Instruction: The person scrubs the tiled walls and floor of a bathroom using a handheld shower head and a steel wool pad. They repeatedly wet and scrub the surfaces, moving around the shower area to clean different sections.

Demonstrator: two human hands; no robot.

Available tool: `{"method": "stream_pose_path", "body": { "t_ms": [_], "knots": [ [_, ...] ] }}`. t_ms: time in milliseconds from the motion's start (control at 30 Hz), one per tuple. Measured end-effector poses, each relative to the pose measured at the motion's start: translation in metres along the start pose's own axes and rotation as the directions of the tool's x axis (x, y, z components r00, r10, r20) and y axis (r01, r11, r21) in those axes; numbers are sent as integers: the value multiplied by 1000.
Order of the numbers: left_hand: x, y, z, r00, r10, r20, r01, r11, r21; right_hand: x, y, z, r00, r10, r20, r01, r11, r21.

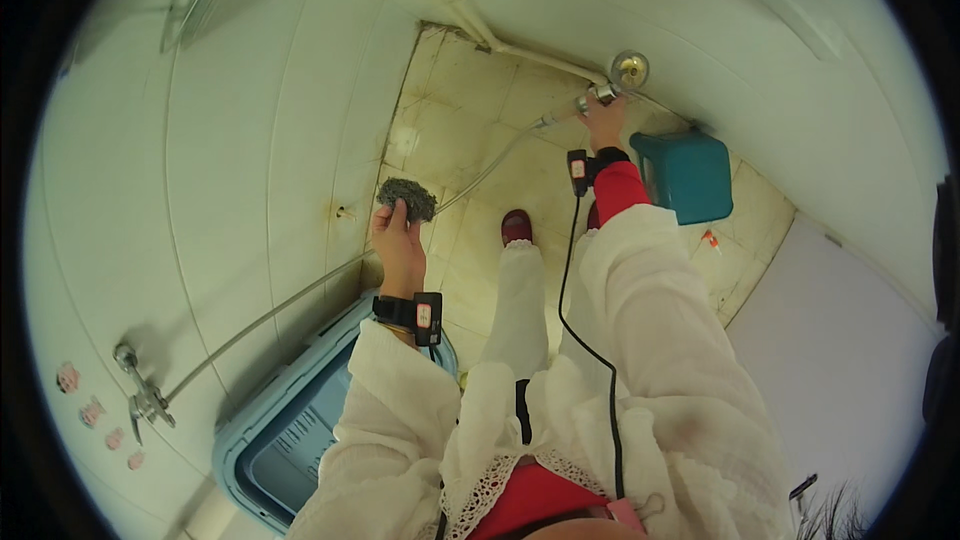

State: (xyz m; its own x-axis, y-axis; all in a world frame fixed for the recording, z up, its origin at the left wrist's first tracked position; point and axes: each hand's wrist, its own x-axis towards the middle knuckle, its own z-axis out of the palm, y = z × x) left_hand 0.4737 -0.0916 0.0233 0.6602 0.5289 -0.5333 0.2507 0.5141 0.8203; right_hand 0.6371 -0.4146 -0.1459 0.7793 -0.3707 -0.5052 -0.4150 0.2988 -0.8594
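Note:
My left hand [400,240] pinches a grey steel-wool scourer [409,199] between thumb and fingers, above the floor by the left wall. Farther forward, my right hand [604,124] is closed around a hand shower [598,95] with chrome parts and what looks like a round clear head [630,69]. The shower hose [491,165] leads from its handle, passes behind the left hand and reaches the chrome wall mixer tap [148,399] at left. Whether water is running cannot be made out.
A teal plastic stool [686,174] stands right of my right hand. Below my left arm sits a blue plastic tub [277,435]. A pale pipe [544,60] runs along the far wall over stained floor tiles [457,120]. A small orange-and-white object [711,241] lies near the stool.

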Motion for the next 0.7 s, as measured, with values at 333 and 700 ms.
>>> {"method": "stream_pose_path", "body": {
  "t_ms": [333, 700],
  "knots": [
    [-27, -9, -73, 960, -5, -280, -14, 998, -66, -9, 7, 115, 934, -276, 226, 325, 921, -214],
    [-41, 85, -115, 941, 136, -311, -233, 925, -300, -143, -136, 189, 782, -459, 421, 585, 772, -247]
  ]
}}
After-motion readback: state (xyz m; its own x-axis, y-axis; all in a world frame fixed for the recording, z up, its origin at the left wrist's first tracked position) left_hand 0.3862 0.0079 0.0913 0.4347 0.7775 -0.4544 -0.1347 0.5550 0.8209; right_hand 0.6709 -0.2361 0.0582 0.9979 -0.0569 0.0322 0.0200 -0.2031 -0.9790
